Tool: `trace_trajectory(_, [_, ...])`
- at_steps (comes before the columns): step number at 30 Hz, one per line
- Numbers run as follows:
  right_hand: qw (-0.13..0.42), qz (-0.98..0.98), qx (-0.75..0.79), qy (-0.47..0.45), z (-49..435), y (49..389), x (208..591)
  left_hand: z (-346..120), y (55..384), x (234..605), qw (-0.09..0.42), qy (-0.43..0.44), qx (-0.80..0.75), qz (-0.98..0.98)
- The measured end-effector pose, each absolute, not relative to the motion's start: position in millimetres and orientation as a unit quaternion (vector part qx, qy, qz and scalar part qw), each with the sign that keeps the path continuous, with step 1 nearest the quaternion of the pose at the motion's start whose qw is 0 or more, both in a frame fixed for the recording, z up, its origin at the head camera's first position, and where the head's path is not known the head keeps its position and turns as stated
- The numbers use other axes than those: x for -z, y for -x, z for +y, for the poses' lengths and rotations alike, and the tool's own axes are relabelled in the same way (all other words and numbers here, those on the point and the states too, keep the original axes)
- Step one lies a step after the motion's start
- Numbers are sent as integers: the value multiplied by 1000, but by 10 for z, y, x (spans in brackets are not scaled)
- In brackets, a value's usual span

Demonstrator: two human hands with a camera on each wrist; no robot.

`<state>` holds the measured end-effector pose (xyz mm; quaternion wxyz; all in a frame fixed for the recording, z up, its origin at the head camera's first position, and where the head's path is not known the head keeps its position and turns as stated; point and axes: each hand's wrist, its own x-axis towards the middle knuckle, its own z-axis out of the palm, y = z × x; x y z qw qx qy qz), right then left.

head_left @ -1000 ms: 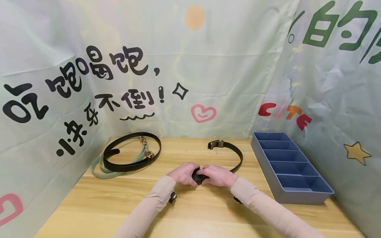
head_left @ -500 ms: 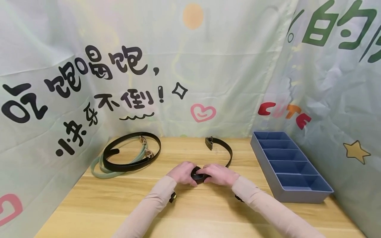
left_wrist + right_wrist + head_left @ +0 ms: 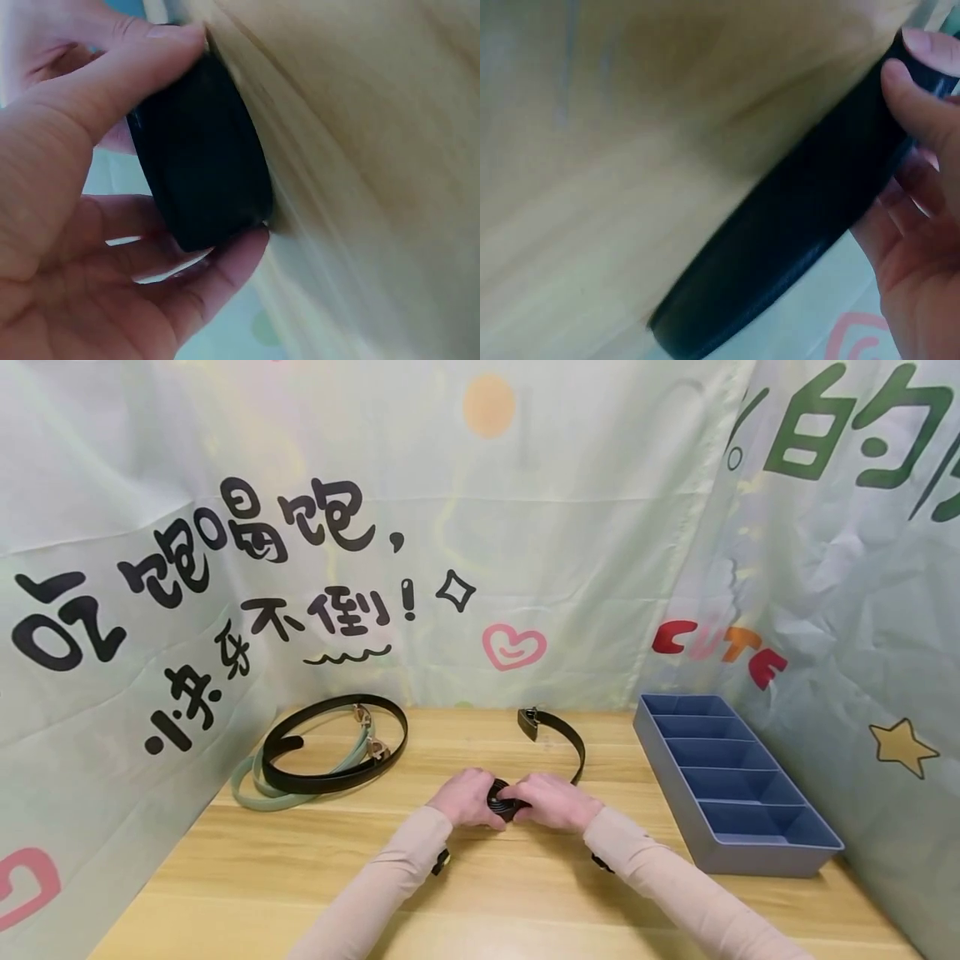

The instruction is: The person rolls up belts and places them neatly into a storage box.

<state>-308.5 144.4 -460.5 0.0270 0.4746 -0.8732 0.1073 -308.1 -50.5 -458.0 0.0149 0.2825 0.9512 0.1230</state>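
A black belt (image 3: 581, 752) stands on edge on the wooden table, its near part wound into a tight coil (image 3: 501, 808) between both hands. Its dark metal buckle (image 3: 528, 724) lies at the far end of the loose, curved length. My left hand (image 3: 467, 797) grips the coil's left side; in the left wrist view the thumb and fingers (image 3: 225, 274) curl round the coil (image 3: 202, 157). My right hand (image 3: 553, 802) pinches the right side, where the loose strap leaves the coil. The right wrist view shows the thumb (image 3: 911, 97) against the strap (image 3: 780, 225).
To the left lie another looped black belt (image 3: 330, 783) and a light green belt (image 3: 258, 802) with metal buckles, overlapping. A blue-grey box (image 3: 678, 793) with several compartments stands at the right. Printed cloth (image 3: 585, 527) hangs behind and along the sides.
The loose belt length has shortened and drawn leftward toward the coil, and its buckle has turned. Both hands stay at the coil, with little movement in the last half second.
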Motion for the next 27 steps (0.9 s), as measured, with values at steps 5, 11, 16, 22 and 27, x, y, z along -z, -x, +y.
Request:
trace_trajectory(5, [0,-879,-110,-463,1472,3107,4574,-542,3123,4589,44,-310,-146,938])
trace_trajectory(11, [25,-875,-120,-468,1456,3119,4620,-506,3104,4572,43,-287,-148,945])
trace_trajectory(16, [26,-873,-119,-472,1487,3134,4631,-475,3101,4568,40,-273,-161,948])
trace_trajectory(22, [-12,-876,-122,-467,1570,3162,4580,-512,3165,4567,67,-312,-171,932])
trace_trajectory(27, [3,-881,-126,-457,1547,3153,4612,-503,3165,4557,71,-298,-165,938])
